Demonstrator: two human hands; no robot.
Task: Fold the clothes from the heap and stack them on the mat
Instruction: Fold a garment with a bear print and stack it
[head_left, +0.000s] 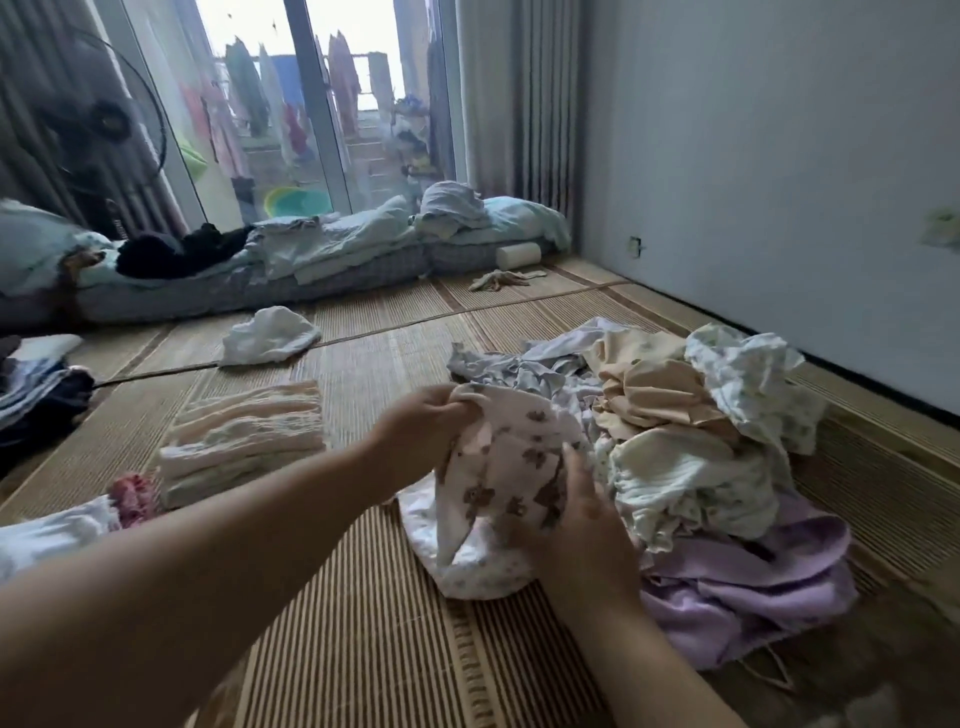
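Head view: one printed garment (498, 493) held against the left foot of the heap (691, 441), touching it, lower edge resting on the mat (363, 597). Left hand (415, 415) curled round the garment's top edge, right hand (582, 514) curled on its right side; both closed on cloth, neither spread. Likely step: pulling this piece free and opening it for folding. To do it well, lift clear of the heap first to avoid dragging neighbours along. Shake out once, find a hem or seam with each hand, lay flat on bare mat left of the heap and smooth outward. Then fold to about the width of the cream stack (244, 441) left of the heap, to sit square on top. Thin, soft cloth by the look, so expect slumping and keep the edges taut. Counted: two hands; one garment in hand; one heap, showing at least five colours of cloth, exact number of pieces impossible to tell. Also one cream stack; one dark stack (36, 395) farther left of the heap, at the frame edge. One pink piece (132, 496) and one white folded piece (47, 530) left of the heap and nearer; one loose white cloth (267, 335) beyond the heap, to its left.
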